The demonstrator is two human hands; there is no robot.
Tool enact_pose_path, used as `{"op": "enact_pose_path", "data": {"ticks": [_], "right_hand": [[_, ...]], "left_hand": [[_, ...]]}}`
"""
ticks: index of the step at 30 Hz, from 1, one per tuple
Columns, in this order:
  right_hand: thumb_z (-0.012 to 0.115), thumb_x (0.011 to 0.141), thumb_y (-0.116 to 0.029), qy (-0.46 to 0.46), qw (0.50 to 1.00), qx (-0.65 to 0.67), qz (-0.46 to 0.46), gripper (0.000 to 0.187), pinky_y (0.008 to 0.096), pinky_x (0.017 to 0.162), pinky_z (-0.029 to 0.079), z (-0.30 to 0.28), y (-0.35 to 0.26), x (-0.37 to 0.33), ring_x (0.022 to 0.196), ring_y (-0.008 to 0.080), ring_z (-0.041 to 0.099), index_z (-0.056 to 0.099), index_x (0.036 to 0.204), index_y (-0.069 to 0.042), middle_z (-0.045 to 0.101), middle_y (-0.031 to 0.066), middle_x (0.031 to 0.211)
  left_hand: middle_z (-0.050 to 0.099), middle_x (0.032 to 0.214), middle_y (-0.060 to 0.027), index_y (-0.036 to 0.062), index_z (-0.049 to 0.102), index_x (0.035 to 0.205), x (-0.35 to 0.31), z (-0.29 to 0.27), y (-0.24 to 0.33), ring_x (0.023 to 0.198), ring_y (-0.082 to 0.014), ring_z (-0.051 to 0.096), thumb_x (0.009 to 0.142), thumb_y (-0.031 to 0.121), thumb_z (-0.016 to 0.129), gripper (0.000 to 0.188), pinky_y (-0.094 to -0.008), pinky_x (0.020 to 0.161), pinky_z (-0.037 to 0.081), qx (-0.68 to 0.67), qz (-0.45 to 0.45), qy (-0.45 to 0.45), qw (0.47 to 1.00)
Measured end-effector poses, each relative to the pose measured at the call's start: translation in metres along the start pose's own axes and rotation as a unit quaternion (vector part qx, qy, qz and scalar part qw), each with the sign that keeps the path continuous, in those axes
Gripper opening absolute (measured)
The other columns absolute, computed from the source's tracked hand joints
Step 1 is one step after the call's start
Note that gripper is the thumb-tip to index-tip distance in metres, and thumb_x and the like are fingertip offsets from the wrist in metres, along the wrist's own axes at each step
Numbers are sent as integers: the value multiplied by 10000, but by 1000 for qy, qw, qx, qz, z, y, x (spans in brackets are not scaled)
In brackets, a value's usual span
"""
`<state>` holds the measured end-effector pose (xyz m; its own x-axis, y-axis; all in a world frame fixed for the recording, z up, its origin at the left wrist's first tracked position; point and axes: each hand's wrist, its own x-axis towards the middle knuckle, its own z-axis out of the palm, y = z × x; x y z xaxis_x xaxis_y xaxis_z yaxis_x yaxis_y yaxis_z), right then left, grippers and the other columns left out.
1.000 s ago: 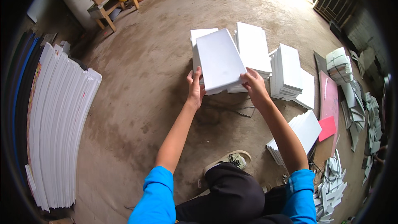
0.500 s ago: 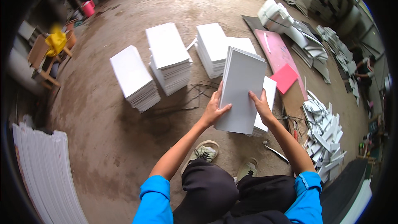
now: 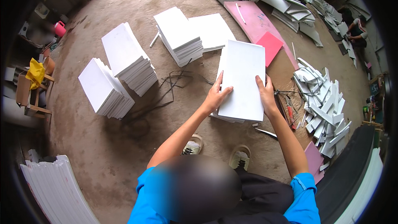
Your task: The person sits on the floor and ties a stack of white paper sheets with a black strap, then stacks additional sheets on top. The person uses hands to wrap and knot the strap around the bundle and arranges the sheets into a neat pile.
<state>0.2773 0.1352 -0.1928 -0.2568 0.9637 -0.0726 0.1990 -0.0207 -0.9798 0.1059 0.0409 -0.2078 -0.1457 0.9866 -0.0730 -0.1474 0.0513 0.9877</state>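
A bundle of white rectangular foam sheets [image 3: 243, 79] lies flat in front of me, squared over a stack whose lower edges show beneath it. My left hand [image 3: 216, 95] grips the left long side, thumb on top. Opposite it, my right hand [image 3: 267, 95] clasps the right side, some of its fingers hidden behind the edge. Left of them stand three stacks of like sheets: a near-left stack [image 3: 99, 85], a middle stack [image 3: 124, 49] and a farther stack [image 3: 176, 27]. Behind the farther one lies a broad white sheet [image 3: 213, 29].
To the right are a bright pink sheet [image 3: 269, 46], a long pink board [image 3: 248, 18], red-handled pliers [image 3: 290, 116] and a heap of white offcuts [image 3: 325, 108]. Black strapping [image 3: 172, 83] trails over the floor. White sheets [image 3: 58, 186] stand at lower left. A co-worker [image 3: 357, 29] is at far right.
The sheets, tilted up between my hands before, now lie flat on the stack. My hands came down with them. The view has shifted, and a dark blur now covers my lap.
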Motion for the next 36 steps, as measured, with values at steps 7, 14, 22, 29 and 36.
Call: {"op": "enact_pose_path", "data": {"ticks": [7,14,22,29,36], "right_hand": [[582,810,-423,-40,988,118,86,652,297,865,401,-22,22,-3,1010,189,502,378,1206,53,495,154,1126],[559,814,-449,-32,996,36,80,681,324,874,395,-6,26,4,1025,226,493,352,1216,61,473,184,1140],[488,850,-399,-3,976,-210,64,633,451,973,267,23,25,11,1182,392,234,251,1293,-15,224,258,1227],[497,844,-347,63,832,-495,-244,607,494,1017,172,57,8,22,1237,363,185,263,1324,-59,220,190,1309],[372,872,-443,-31,771,-591,-237,556,520,1042,42,81,11,22,1307,316,115,300,1336,-144,244,93,1384]], "left_hand": [[358,1296,-178,118,267,1342,-6,3,10,1210,-223,346,861,335,497,576,-370,1008,259,-1,-26,-15,1000],[289,1353,-183,20,273,1327,3,-8,-15,1291,-256,196,864,470,433,666,-351,1043,187,97,23,43,994],[132,1417,-194,10,91,1370,14,-24,-44,1313,-277,155,856,411,473,756,-324,1055,165,164,-12,11,986],[256,1367,-207,-6,196,1341,21,-26,-55,1254,-281,297,883,385,433,648,-327,1017,252,89,-25,58,994],[370,1281,-219,-24,349,1252,5,-70,-118,1178,-284,395,887,436,405,590,-342,968,324,52,-128,126,982]]}}
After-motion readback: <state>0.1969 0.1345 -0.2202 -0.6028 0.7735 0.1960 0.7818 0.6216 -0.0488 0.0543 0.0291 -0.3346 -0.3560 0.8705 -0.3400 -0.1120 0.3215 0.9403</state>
